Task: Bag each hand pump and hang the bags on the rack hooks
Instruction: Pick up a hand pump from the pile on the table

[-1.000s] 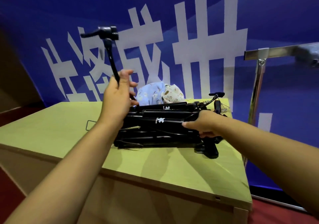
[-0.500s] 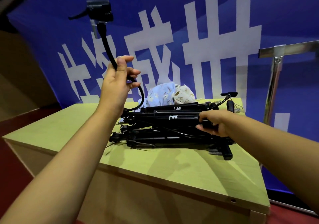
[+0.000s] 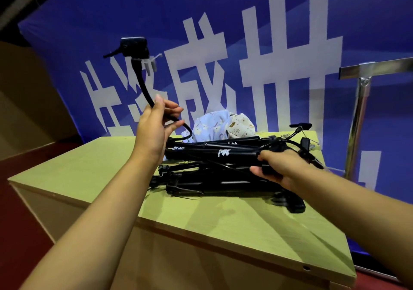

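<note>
Green table [image 3: 93, 169]: black hand pumps [image 3: 214, 171] piled centre-right, cloth bags [image 3: 221, 125] behind at the far edge. Right hand [image 3: 281, 167] grips the top pump's barrel, rigid and probably light. Left hand [image 3: 154, 126] pinches its flexible hose [image 3: 143, 84], held raised; best carried by the barrel.

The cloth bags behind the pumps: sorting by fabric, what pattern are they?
Head view: one bag is light blue with pale flowers, the other cream with small brown figures.
</note>
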